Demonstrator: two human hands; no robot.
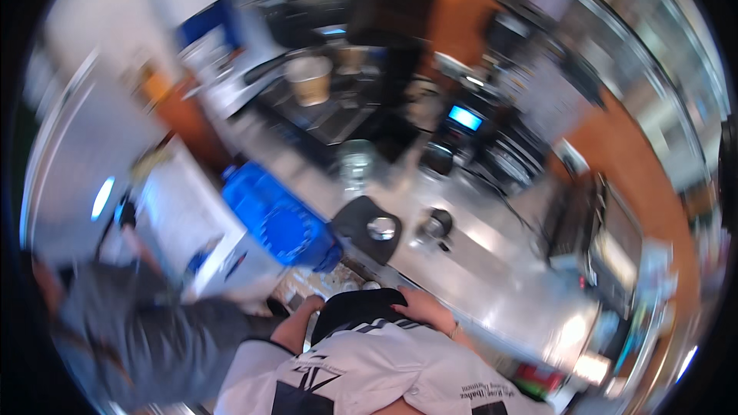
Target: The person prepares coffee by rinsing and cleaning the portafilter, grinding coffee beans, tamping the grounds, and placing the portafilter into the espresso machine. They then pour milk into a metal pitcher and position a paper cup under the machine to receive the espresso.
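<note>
My right hand (422,306) rests against the black cloth (358,310) at my waist, its fingers partly spread. On the other side of that cloth, my left hand (314,303) hangs by my hip, and its fingers are too small and blurred to read. Just ahead of me, a dark tamping mat (360,222) lies at the counter's edge with a round metal item (381,229) on it. A dark-handled metal tool (435,226), its kind unclear, is to the right on the steel counter (484,253). A blue plastic crate or container (282,216) stands to the left.
A co-worker in dark grey clothes (144,334) stands close at my left. Beyond the mat are a clear glass (355,164) and a paper cup (309,78) on a dark machine. A device with a lit screen (465,117) stands at the back; a glass display case curves along the right.
</note>
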